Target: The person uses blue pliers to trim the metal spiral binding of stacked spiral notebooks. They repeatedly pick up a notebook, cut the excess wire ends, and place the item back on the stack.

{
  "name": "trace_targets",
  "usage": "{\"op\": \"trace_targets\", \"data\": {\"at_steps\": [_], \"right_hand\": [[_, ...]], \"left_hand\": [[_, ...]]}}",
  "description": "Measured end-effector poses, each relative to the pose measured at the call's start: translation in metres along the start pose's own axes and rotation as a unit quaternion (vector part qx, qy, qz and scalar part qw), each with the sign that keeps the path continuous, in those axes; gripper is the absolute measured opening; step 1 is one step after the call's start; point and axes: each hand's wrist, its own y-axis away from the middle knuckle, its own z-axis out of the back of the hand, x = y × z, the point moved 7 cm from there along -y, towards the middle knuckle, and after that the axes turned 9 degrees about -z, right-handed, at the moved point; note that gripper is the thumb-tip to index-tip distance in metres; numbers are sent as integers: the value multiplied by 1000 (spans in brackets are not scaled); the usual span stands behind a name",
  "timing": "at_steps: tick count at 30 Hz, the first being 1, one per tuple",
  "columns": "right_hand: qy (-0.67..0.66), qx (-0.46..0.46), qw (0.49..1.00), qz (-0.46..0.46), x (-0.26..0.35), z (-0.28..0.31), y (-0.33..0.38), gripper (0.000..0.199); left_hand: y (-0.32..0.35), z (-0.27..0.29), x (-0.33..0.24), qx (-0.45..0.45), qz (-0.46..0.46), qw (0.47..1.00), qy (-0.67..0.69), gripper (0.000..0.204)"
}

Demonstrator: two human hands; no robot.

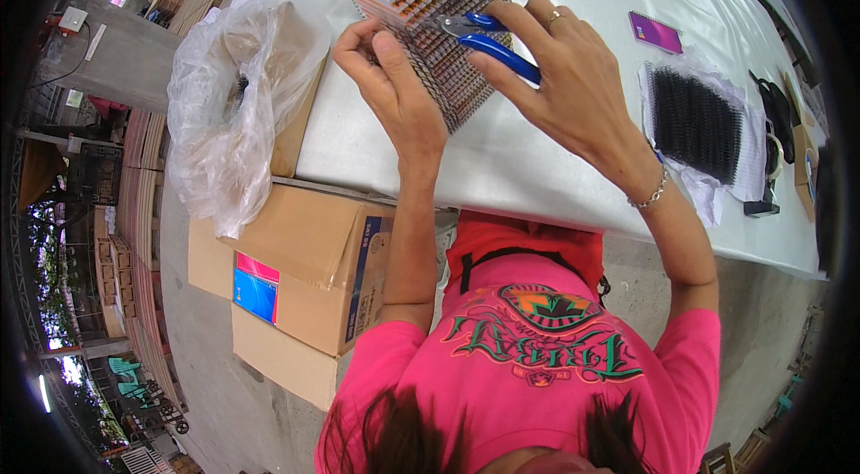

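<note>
Head view shows my left hand [390, 80] pinching the wire binding at the near-left edge of the stack of spiral notebooks [430, 4], which lies at the far side of the white bench [537, 160], while my right hand [560, 71] is clenched around blue-handled pliers [479, 33] whose tip touches the same binding. To the right on the bench lie a bundle of black wire coils [694, 120] on white paper and a small purple notebook [655, 31]; left of me sit a clear plastic bag [228, 98] and a cardboard box [309, 272].
</note>
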Motion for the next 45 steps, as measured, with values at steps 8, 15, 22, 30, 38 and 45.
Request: {"op": "trace_targets", "data": {"at_steps": [8,15,22,30,38,45], "right_hand": [[14,-10,1000,24,1,-7,1,44],[3,23,1000,5,0,-17,0,38],[0,25,1000,-11,-3,-13,6,41],[9,-5,1000,7,-5,-15,9,48],[23,-14,999,23,0,-19,5,46],[33,-14,999,26,1,-16,4,44]], "left_hand": [[6,-1,3,30,-7,999,-16,34],[11,1,13,39,-6,999,-24,28],[9,1,6,18,9,1000,-10,30],[11,6,14,-19,25,999,44,32],[18,6,24,32,10,999,-10,28],[20,7,26,0,-8,1000,23,28]]}}
